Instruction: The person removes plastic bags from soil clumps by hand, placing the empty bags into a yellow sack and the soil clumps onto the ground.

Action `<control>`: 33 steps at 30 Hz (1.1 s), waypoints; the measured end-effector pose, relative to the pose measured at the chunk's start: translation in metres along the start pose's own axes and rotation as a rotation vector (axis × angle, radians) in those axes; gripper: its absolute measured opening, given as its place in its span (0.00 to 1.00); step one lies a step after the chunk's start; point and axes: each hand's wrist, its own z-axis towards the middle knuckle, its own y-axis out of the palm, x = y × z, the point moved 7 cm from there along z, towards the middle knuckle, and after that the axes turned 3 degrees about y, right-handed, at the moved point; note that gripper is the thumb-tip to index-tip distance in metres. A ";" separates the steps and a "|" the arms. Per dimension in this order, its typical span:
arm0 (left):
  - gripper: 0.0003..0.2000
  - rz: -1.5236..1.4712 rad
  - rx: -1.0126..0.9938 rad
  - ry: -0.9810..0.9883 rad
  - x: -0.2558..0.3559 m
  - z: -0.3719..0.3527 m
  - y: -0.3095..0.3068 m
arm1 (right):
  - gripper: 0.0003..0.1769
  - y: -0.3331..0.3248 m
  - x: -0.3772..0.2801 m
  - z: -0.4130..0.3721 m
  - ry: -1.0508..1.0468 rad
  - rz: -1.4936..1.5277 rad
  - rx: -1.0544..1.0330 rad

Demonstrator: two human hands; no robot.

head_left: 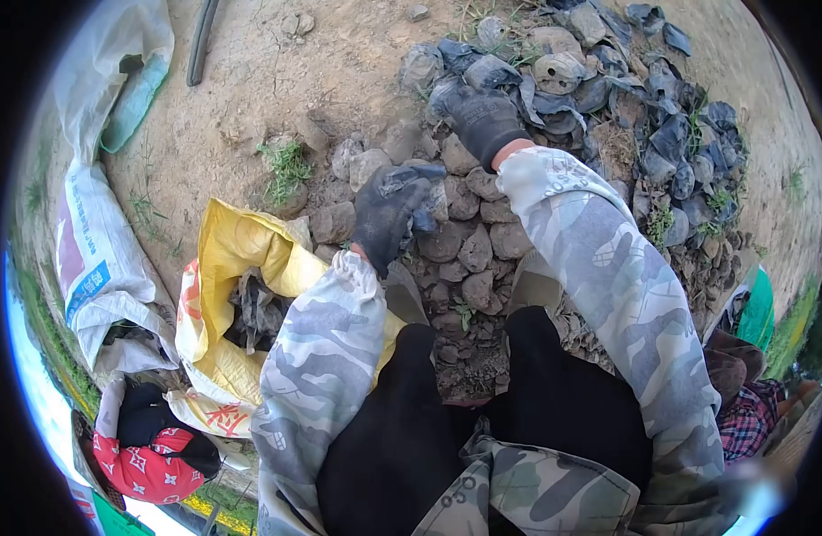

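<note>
Hands apart. Left hand (pixel 389 213), just right of yellow sack (pixel 216 281), clamps black plastic (pixel 426 217); right hand (pixel 476 113), farther from sack, at scrap pile (pixel 672 138), grip unclear.

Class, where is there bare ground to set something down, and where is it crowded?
Bare dirt lies between the dark strip and the scrap heap; another patch borders the heap's right side. Crowded: around the left hand, among brown lumps near the yellow sack, and the right hand, at the heap's edge.

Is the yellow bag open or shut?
Open. The yellow bag's mouth gapes wide, and you can see dark scraps inside.
</note>
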 end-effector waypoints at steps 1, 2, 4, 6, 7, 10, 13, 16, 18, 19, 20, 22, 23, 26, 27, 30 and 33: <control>0.12 -0.006 0.002 -0.002 -0.004 0.002 -0.002 | 0.22 0.002 0.002 -0.002 -0.002 -0.004 -0.005; 0.12 0.067 0.007 0.035 -0.008 0.003 -0.005 | 0.18 -0.001 0.007 -0.005 0.025 0.107 0.052; 0.12 0.142 0.006 0.074 0.002 0.006 -0.002 | 0.15 -0.010 0.016 -0.010 0.059 0.218 0.112; 0.13 -0.061 0.061 -0.171 -0.005 0.003 -0.001 | 0.09 -0.010 0.024 -0.013 0.039 0.727 0.000; 0.13 -0.063 0.059 -0.171 -0.009 0.003 -0.002 | 0.09 -0.005 0.028 -0.015 0.041 0.724 0.000; 0.13 0.053 0.013 -0.102 -0.010 0.004 0.002 | 0.09 0.003 0.038 -0.022 0.087 1.081 0.065; 0.13 0.110 0.029 -0.093 -0.009 -0.001 0.007 | 0.08 0.011 0.066 -0.028 0.277 1.015 0.082; 0.14 0.123 -0.016 -0.015 -0.013 -0.002 0.017 | 0.07 0.037 0.090 -0.041 0.145 1.035 0.205; 0.17 0.084 -0.029 0.046 -0.011 -0.005 0.027 | 0.06 0.065 0.105 -0.060 -0.144 0.920 0.404; 0.17 0.080 -0.038 0.050 -0.007 -0.005 0.031 | 0.06 0.041 0.098 -0.074 -0.138 0.913 0.409; 0.18 0.162 -0.062 0.007 -0.005 -0.004 0.034 | 0.05 0.036 0.103 -0.089 0.143 1.290 0.239; 0.20 0.243 -0.091 -0.039 -0.010 -0.001 0.042 | 0.05 0.040 0.101 -0.115 0.468 1.637 0.016; 0.19 0.262 -0.068 0.085 -0.009 0.004 0.046 | 0.05 0.040 0.100 -0.121 0.471 1.634 0.019; 0.21 0.215 -0.053 0.126 -0.004 0.008 0.058 | 0.04 0.038 0.107 -0.130 0.582 1.444 0.077; 0.22 0.152 -0.062 0.039 -0.007 0.009 0.062 | 0.05 0.018 0.109 -0.127 0.468 1.189 0.232; 0.23 0.200 -0.114 0.065 0.005 0.006 0.068 | 0.11 -0.020 0.096 -0.113 0.266 0.659 0.365; 0.24 0.313 -0.119 0.045 0.011 0.007 0.066 | 0.15 -0.043 0.078 -0.080 0.045 0.370 0.409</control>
